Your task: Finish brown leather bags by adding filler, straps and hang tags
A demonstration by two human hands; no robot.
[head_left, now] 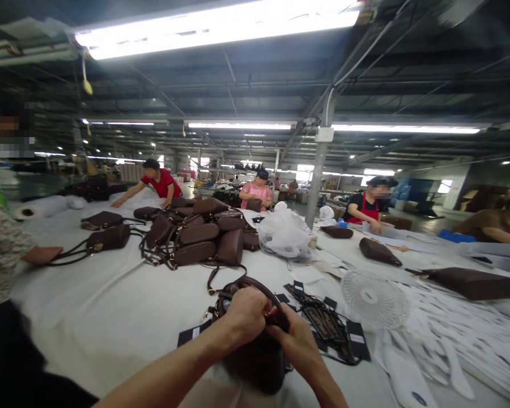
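A dark brown handbag (pixel 255 365) stands on the table right before me, its looped handle (pixel 255 281) arched over the top. My left hand (pixel 247 310) is closed in a fist at the bag's top, and its fingertips are hidden, so what they pinch cannot be made out. With thumb and fingers, my right hand (pixel 296 337) grips the bag's upper edge near the handle's right end. Beside the bag, to the right, lies a pile of black hang tags (pixel 323 323) with cords. Another black tag (pixel 191 334) shows on its left.
A heap of brown handbags (pixel 198 232) lies ahead, near clear plastic bags (pixel 284 232). To the right are a white fan (pixel 374 298), white cut pieces (pixel 408 371) and a brown bag (pixel 471 282). Several people work around the table; one person's patterned sleeve (pixel 4 243) is close at left.
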